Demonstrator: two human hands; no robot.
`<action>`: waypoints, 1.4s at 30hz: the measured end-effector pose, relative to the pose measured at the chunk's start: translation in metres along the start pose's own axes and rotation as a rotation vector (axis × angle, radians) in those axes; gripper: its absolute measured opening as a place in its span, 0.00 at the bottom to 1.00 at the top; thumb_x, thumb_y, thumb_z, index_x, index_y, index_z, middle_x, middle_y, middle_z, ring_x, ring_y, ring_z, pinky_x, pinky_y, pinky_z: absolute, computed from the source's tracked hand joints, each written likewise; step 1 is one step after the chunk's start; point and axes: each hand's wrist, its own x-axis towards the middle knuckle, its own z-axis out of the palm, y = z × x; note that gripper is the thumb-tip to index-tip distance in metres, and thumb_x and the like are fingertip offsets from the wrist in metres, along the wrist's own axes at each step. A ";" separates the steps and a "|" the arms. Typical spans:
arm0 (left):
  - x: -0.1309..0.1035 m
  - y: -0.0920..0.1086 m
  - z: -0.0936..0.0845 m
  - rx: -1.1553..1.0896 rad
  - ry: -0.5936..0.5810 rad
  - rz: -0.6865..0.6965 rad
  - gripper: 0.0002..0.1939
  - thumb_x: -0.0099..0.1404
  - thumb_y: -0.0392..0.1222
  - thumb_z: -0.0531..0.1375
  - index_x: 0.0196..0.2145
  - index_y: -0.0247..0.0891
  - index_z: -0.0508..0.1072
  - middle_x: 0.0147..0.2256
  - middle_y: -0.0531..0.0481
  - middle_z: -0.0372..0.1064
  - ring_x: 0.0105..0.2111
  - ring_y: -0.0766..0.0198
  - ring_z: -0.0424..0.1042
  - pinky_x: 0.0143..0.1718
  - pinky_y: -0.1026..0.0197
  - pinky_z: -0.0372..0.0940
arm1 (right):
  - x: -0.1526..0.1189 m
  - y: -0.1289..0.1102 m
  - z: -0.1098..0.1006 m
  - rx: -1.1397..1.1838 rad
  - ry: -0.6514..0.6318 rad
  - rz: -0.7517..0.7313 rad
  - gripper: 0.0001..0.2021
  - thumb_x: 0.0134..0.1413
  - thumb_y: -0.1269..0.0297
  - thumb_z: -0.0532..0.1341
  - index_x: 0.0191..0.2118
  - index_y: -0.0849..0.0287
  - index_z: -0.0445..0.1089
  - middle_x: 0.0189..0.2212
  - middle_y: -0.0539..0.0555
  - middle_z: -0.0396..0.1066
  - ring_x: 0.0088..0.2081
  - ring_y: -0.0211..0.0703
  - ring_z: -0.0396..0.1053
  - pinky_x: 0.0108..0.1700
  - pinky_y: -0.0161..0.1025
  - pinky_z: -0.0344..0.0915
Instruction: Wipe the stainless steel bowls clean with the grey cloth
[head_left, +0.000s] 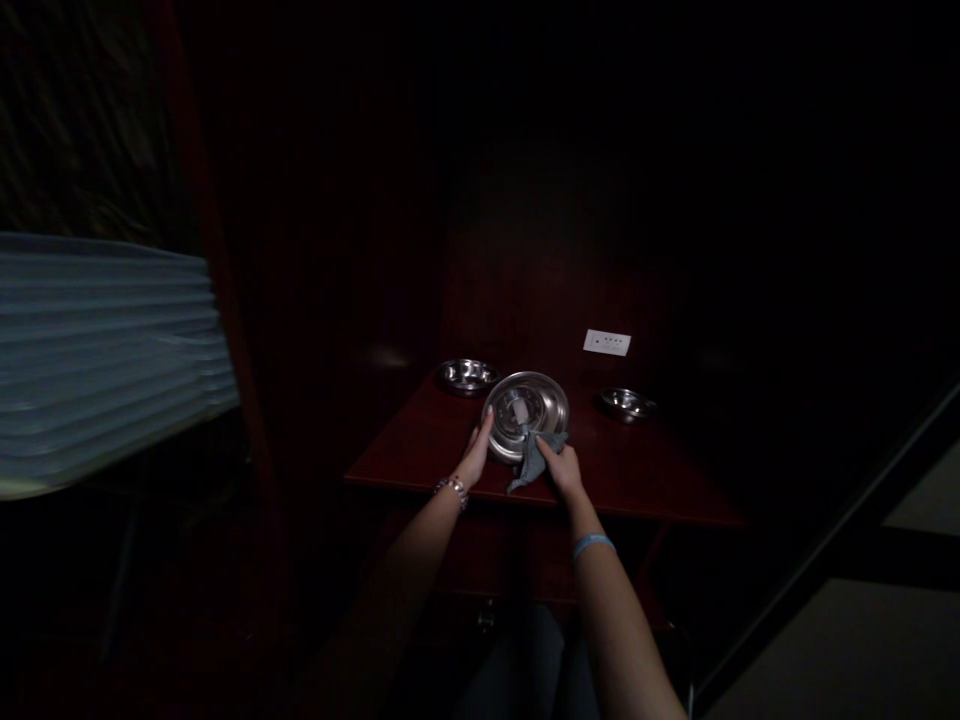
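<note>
The right hand (562, 470) has its fingers closed on a grey cloth (532, 464), thumb on top, pressing it to the near right edge of a shiny metal bowl (553, 408); the left hand (474, 460) grips the bowl's left side, thumb over the rim and the other fingers mostly hidden. The bowl is tilted, its round face toward the person, above the middle of the dark red worktop (409, 450); whether its lower rim touches the wood I cannot tell. A second bowl (466, 377) sits just beyond it at far left, and a third bowl (628, 404) stands apart at far right. The worktop's straight near edge passes beneath the wrists, with bare wood reaching out to either side of the held bowl. Dark panels rise at the back and left, the far one carrying a white socket plate (607, 343). Past the left panel's edge is a stack of pale ribbed pieces (105, 350); the right side is mostly lost in shadow.
</note>
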 end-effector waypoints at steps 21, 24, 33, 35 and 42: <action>-0.007 -0.006 0.013 0.337 -0.260 0.047 0.31 0.60 0.57 0.59 0.54 0.30 0.71 0.52 0.40 0.72 0.54 0.52 0.70 0.59 0.53 0.60 | -0.002 -0.010 0.002 0.446 0.011 0.017 0.27 0.41 0.49 0.68 0.46 0.62 0.75 0.42 0.56 0.78 0.46 0.51 0.74 0.51 0.45 0.68; -0.009 -0.001 0.015 0.321 -0.221 0.114 0.32 0.62 0.59 0.57 0.54 0.31 0.71 0.54 0.41 0.70 0.56 0.54 0.67 0.61 0.55 0.56 | -0.004 -0.014 0.004 0.460 -0.018 -0.004 0.27 0.42 0.50 0.68 0.48 0.61 0.75 0.44 0.56 0.77 0.47 0.51 0.73 0.52 0.45 0.68; -0.005 -0.002 0.017 0.304 -0.151 0.155 0.26 0.63 0.57 0.56 0.48 0.32 0.74 0.48 0.40 0.75 0.51 0.53 0.72 0.56 0.54 0.62 | -0.003 -0.007 0.001 0.336 -0.013 -0.033 0.25 0.45 0.49 0.65 0.44 0.63 0.76 0.43 0.58 0.77 0.45 0.50 0.74 0.49 0.44 0.68; -0.003 -0.002 0.015 0.286 -0.116 0.165 0.25 0.63 0.56 0.57 0.46 0.31 0.75 0.47 0.40 0.76 0.50 0.52 0.73 0.54 0.54 0.64 | -0.001 -0.003 0.001 0.282 -0.015 -0.002 0.24 0.45 0.48 0.64 0.42 0.64 0.76 0.39 0.58 0.78 0.41 0.50 0.75 0.44 0.43 0.70; 0.001 0.001 0.007 0.237 0.036 0.168 0.24 0.63 0.55 0.56 0.45 0.31 0.75 0.45 0.39 0.76 0.47 0.53 0.74 0.51 0.54 0.66 | 0.006 0.006 0.004 0.101 0.059 0.017 0.20 0.45 0.49 0.63 0.38 0.59 0.78 0.33 0.55 0.79 0.39 0.49 0.75 0.40 0.39 0.70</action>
